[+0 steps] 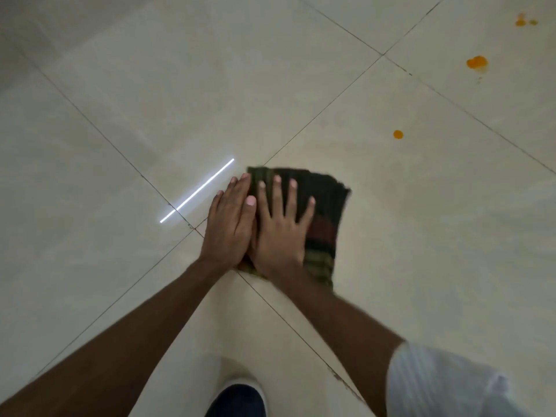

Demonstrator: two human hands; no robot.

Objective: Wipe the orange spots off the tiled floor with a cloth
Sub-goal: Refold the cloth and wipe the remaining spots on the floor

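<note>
Dark striped cloth (323, 212) lies flat on the tiled floor (120, 130). Right hand (281, 227) pressed on it, fingers spread; left hand (230, 224) flat at its left edge, gripping nothing, apparently overlapping it. Orange spots (477, 62) remain far right.

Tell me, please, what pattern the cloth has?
Dark green stripes with a reddish-brown band, on the cloth, seen in the head view.
</note>
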